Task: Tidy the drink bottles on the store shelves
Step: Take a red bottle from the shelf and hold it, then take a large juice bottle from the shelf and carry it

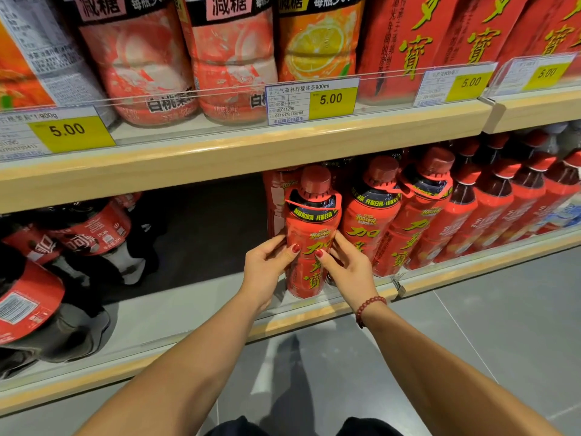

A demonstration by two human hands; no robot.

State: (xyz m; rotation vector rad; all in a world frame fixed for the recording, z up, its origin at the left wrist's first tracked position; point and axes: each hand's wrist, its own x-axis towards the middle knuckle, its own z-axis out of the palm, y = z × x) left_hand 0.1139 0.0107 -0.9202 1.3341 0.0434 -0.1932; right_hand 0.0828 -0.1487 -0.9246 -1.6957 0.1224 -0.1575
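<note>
At the frame's centre, your left hand [267,269] and right hand [349,265] both grasp the lower body of a red herbal tea bottle [311,221], thumbs on its label. It stands upright at the front of the lower shelf [188,350]. Matching red bottles [424,215] stand just right of it, cola bottles [88,228] sit at the left, and peach tea bottles [141,58] fill the upper left.

We read "5.00" and "900ml" on the middle price tag [311,100], "减糖" on pink bottles [138,64], "加多寶" on the red bottle [314,221].
</note>
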